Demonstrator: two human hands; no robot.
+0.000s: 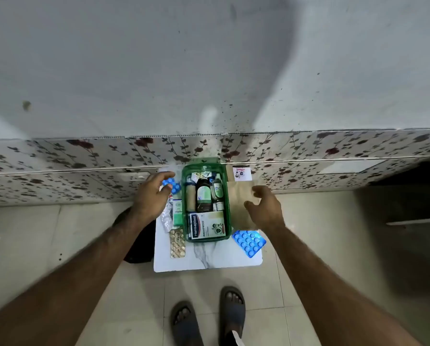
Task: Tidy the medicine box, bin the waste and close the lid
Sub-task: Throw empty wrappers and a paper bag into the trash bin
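A green medicine box stands open on a small white marble-patterned table, filled with bottles, a roll and a Hansaplast carton. My left hand hovers left of the box, fingers apart, just above a blue blister strip. My right hand hovers right of the box over a brown paper bag, fingers spread and holding nothing. A second blue blister strip lies at the box's near right corner. A strip of tan tablets, a silver strip and a small green-white carton lie left of the box.
The table stands against a floral-tiled wall. A small white leaflet lies behind the paper bag. A dark object sits on the floor at the table's left. My sandalled feet stand on pale floor tiles just before the table.
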